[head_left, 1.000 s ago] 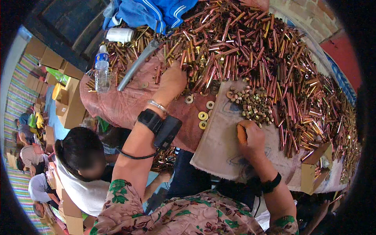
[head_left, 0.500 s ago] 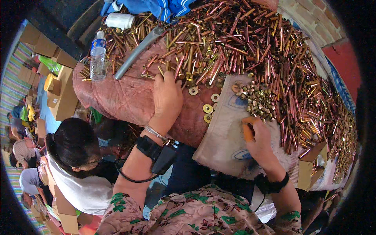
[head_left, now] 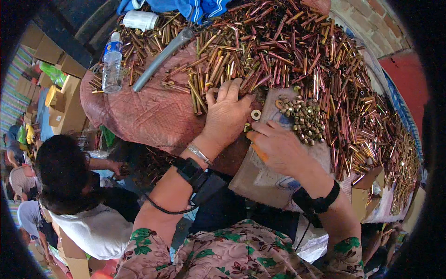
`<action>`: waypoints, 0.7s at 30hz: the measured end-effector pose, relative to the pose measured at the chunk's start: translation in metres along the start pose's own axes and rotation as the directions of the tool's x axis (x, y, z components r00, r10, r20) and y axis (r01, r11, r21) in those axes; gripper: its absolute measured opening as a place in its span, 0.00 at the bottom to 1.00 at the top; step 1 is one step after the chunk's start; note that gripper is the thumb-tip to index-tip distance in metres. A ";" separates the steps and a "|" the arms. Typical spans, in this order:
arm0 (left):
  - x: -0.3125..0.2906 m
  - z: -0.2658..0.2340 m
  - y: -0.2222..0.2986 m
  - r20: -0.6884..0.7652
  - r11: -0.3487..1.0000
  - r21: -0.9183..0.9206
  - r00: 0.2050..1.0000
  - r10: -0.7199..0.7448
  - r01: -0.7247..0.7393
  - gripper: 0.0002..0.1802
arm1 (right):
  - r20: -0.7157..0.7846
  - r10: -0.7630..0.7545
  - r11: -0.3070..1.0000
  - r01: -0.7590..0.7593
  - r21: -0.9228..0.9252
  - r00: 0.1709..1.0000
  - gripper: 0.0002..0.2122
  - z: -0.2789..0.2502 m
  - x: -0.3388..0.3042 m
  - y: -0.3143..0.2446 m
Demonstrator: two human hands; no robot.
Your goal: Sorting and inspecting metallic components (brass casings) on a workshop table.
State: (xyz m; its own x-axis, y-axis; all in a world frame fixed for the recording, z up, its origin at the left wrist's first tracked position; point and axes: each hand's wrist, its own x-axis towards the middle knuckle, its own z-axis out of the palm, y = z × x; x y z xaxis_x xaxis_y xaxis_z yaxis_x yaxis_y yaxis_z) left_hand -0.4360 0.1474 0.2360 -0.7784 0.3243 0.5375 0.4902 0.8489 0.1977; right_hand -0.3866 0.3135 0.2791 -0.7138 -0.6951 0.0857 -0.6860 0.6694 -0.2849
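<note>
My left hand (head_left: 227, 114) lies over the near edge of a heap of coppery metal sleeves and bolts (head_left: 278, 51). Its fingers are spread and touch the pieces; the fingertips are partly lost among them. Several bolts (head_left: 197, 93) stand just left of it. My right hand (head_left: 281, 151), with an orange cover on one finger, has thumb and forefinger closed at a brass washer (head_left: 247, 126), mostly hidden by them. Just beyond, a pale washer (head_left: 255, 114) lies between the hands. A pile of hex cone nuts (head_left: 304, 118) sits on a grey cloth (head_left: 253, 183) by my right hand.
A grey pipe (head_left: 162, 60) and a plastic bottle (head_left: 112, 65) lie on the reddish woven sack (head_left: 134, 111). A white cup (head_left: 141, 20) and blue cloth (head_left: 186, 8) are behind. A co-worker (head_left: 79, 204) sits at left. A cardboard box (head_left: 362, 200) stands at right.
My left hand has moved right along the heap, its fingers spreading. My right hand has left the nut pile and moved left to the washers. The co-worker has shifted left.
</note>
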 end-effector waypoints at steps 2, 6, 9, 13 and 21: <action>0.000 0.002 0.000 -0.037 0.996 0.072 0.998 -0.044 0.047 0.16 | -0.037 0.016 1.000 -0.015 0.016 0.999 0.11 -0.001 -0.003 0.001; -0.006 0.006 -0.007 -0.173 0.986 0.134 0.982 -0.071 0.095 0.15 | -0.093 0.064 0.998 -0.065 -0.003 0.994 0.09 -0.011 -0.013 0.004; -0.005 -0.006 -0.003 -0.183 0.987 0.095 0.977 -0.111 0.129 0.17 | -0.183 0.083 0.996 -0.076 0.045 0.980 0.07 -0.015 -0.026 0.023; -0.008 -0.006 -0.003 -0.185 0.996 -0.073 0.982 0.041 -0.055 0.15 | -0.330 0.159 0.974 -0.093 0.207 0.930 0.04 -0.012 -0.034 0.031; 0.000 0.010 0.043 0.088 0.940 -0.341 0.996 0.011 0.020 0.28 | -0.529 0.276 0.936 -0.099 0.338 0.802 0.05 0.021 -0.043 0.039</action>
State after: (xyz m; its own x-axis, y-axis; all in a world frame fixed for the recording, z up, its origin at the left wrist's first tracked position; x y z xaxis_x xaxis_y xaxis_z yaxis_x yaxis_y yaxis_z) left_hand -0.4189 0.1875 0.2361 -0.8046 0.3688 0.4654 0.5788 0.6622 0.4759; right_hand -0.3796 0.3641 0.2443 -0.8365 -0.2341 0.4954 -0.5238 0.6072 -0.5975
